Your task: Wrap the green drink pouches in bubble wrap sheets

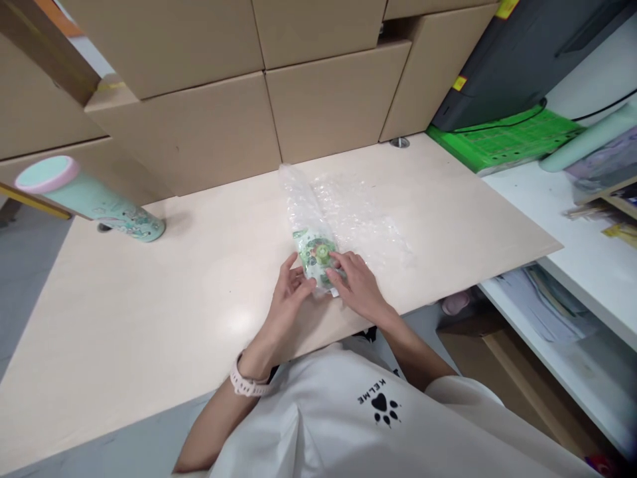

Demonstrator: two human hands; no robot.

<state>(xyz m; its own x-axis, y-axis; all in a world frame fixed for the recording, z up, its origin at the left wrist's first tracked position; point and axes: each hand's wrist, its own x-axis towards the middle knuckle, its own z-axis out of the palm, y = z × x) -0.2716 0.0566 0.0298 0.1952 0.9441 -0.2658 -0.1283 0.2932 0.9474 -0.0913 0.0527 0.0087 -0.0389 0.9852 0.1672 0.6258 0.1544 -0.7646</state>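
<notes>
A small white-and-green printed packet [311, 244] with a round green cap-like piece on it lies near the front edge of the table, on or within clear bubble wrap [306, 199]. I cannot tell whether the wrap covers its top. My left hand [288, 289] holds the packet's near left edge, thumb over the front corner and fingers curled at the side. At its right edge, my right hand [359, 285] grips with bent fingers and thumb beside the green piece. The bubble wrap spreads flat behind and to the right of the packet.
A mint tumbler [109, 202] with a pink rim stands on the table [199, 279] at the left. Stacked cardboard boxes [199, 139] line the back. At right are a green crate-like tray [507, 139], a dark grey machine [507, 66] and white shelving [572, 245].
</notes>
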